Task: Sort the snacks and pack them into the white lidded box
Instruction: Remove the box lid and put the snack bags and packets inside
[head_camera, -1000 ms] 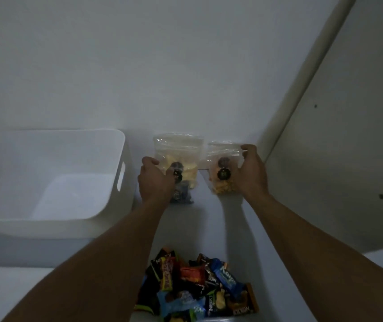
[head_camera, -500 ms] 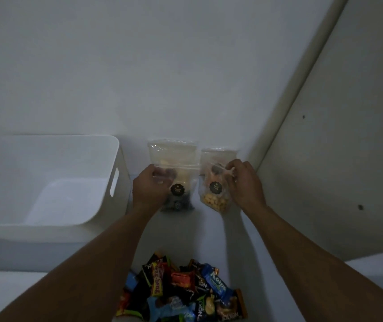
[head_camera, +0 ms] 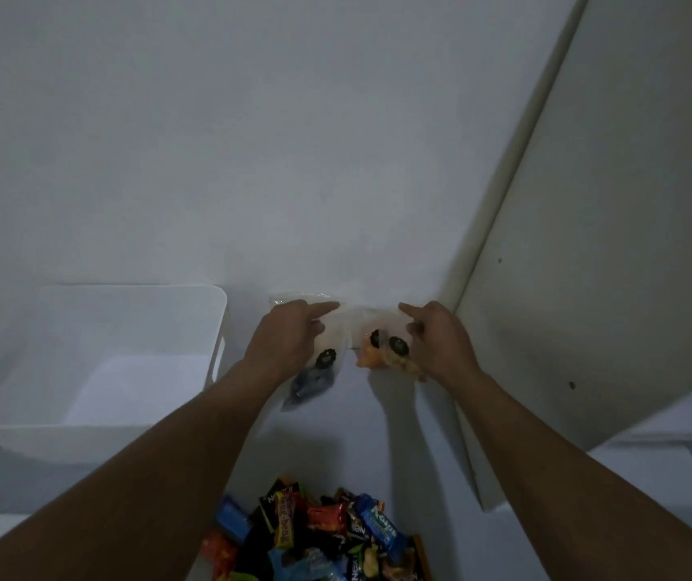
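Two hands, left (head_camera: 290, 341) and right (head_camera: 441, 345), now gripping clear snack pouches (head_camera: 371, 350), previously standing, tipped forward. Ready for white box (head_camera: 218, 329), far left.

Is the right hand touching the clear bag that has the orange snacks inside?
Touching. In the head view the right hand lies against the clear bag of orange snacks, its fingers curled over the bag's right side with no gap showing.

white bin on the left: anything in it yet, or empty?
Empty as far as visible: the white bin shows only bare floor and walls. Its near corner is hidden behind the front wall.
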The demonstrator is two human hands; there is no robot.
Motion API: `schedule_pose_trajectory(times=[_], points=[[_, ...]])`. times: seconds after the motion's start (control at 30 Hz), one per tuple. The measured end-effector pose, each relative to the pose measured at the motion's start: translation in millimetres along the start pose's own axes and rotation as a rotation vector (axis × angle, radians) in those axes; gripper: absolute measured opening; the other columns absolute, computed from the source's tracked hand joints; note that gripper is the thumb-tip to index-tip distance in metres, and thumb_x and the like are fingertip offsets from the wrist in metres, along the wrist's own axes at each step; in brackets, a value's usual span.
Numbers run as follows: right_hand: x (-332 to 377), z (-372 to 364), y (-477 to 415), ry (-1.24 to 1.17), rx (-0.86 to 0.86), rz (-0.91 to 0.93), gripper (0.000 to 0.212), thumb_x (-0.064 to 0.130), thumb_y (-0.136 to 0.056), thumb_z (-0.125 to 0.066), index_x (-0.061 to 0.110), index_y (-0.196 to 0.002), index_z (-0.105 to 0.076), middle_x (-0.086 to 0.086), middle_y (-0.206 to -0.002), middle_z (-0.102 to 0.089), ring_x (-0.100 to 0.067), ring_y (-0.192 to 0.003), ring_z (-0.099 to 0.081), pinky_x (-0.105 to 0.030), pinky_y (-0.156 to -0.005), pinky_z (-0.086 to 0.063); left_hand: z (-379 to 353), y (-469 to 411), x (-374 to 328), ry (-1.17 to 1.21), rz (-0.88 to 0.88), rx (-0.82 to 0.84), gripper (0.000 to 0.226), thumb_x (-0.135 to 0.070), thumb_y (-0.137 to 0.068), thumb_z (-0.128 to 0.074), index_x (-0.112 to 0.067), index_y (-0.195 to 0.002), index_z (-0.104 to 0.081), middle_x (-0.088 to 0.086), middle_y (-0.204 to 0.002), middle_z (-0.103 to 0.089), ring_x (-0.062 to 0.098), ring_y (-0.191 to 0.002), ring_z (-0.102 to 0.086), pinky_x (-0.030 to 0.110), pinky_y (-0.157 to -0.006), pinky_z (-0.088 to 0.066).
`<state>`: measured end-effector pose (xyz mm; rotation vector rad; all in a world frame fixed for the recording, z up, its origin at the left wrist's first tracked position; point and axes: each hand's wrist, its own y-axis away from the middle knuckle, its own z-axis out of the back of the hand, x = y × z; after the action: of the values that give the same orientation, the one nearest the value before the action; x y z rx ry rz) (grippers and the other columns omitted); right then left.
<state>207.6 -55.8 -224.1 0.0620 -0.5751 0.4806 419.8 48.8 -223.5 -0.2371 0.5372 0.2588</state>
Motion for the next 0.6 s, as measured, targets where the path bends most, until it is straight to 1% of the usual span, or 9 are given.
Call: schedule_pose_trajectory(times=[0.03,0.1,0.23,0.33,0.43,0.5,0.53,0.6], points=[[5.4,7.3,0.0,-0.005,-0.018,-0.005,0.047,0.002,-0.095,-0.049,0.022,-0.137,-0.058,-0.001,-0.1,-0.051,-0.017,-0.094,-0.055,-0.021,-0.072,-0.035,8.6,-1.2,-3.2,0.002,-0.007,-0.006,0.039,-0.016,-0.095,-0.056,-0.035,-0.129,-0.063,0.007,-0.1,-0.068,0.026,-0.101,-0.062,0.031,-0.086,-0.046],[20.0,23.1,0.7,0.017,-0.051,0.017,0.05,-0.002,-0.094,-0.048,0.023,-0.135,-0.059,0.003,-0.097,-0.046,-0.016,-0.092,-0.054,-0.02,-0.073,-0.033,29.5,-2.2,-10.4,0.044,-0.006,-0.031,0.034,-0.018,-0.094,-0.058,-0.034,-0.123,-0.068,0.005,-0.098,-0.07,0.026,-0.098,-0.066,0.036,-0.089,-0.05],[59.2,53.6,3.8,0.028,-0.113,0.082,0.048,-0.003,-0.093,-0.048,0.022,-0.131,-0.063,0.004,-0.095,-0.047,-0.017,-0.092,-0.055,-0.02,-0.075,-0.035,77.4,-2.8,-19.1,0.125,-0.002,-0.105,0.023,-0.022,-0.092,-0.061,-0.034,-0.107,-0.074,-0.001,-0.103,-0.075,0.02,-0.088,-0.072,0.038,-0.087,-0.055],[92.7,69.6,7.7,0.044,-0.121,0.12,0.048,-0.005,-0.092,-0.047,0.022,-0.129,-0.064,0.004,-0.095,-0.048,-0.011,-0.087,-0.049,-0.021,-0.076,-0.037,121.0,2.8,-22.3,0.12,-0.022,-0.16,0.017,-0.025,-0.09,-0.061,-0.034,-0.1,-0.071,-0.006,-0.098,-0.074,0.017,-0.084,-0.071,0.037,-0.085,-0.055],[130.7,81.8,11.5,0.063,-0.135,0.142,0.05,-0.007,-0.091,-0.045,0.02,-0.128,-0.065,0.002,-0.096,-0.05,-0.012,-0.088,-0.05,-0.022,-0.077,-0.04,166.1,10.6,-16.1,0.098,-0.05,-0.194,0.012,-0.024,-0.09,-0.06,-0.034,-0.094,-0.065,-0.007,-0.093,-0.072,0.018,-0.083,-0.069,0.037,-0.081,-0.055],[156.7,86.6,16.2,0.05,-0.164,0.142,0.05,-0.008,-0.09,-0.045,0.02,-0.127,-0.065,0.003,-0.095,-0.05,-0.012,-0.088,-0.05,-0.022,-0.077,-0.04,195.7,14.8,-8.1,0.083,-0.054,-0.187,0.016,-0.023,-0.091,-0.058,-0.038,-0.098,-0.062,-0.008,-0.095,-0.071,0.018,-0.082,-0.068,0.038,-0.083,-0.055],[169.4,86.5,18.5,0.043,-0.178,0.147,0.05,-0.007,-0.091,-0.045,0.02,-0.126,-0.066,0.003,-0.094,-0.05,-0.012,-0.088,-0.051,-0.021,-0.077,-0.04,209.6,16.4,-2.6,0.067,-0.056,-0.184,0.024,-0.022,-0.092,-0.056,-0.041,-0.104,-0.063,-0.009,-0.098,-0.071,0.017,-0.085,-0.068,0.037,-0.085,-0.054],[194.5,83.8,21.6,0.034,-0.192,0.162,0.047,-0.005,-0.092,-0.046,0.021,-0.126,-0.066,0.004,-0.094,-0.05,-0.011,-0.087,-0.051,-0.021,-0.076,-0.039,234.1,19.3,10.5,0.035,-0.067,-0.194,0.037,-0.02,-0.095,-0.051,-0.046,-0.119,-0.064,-0.008,-0.111,-0.071,0.016,-0.097,-0.066,0.032,-0.088,-0.051]])
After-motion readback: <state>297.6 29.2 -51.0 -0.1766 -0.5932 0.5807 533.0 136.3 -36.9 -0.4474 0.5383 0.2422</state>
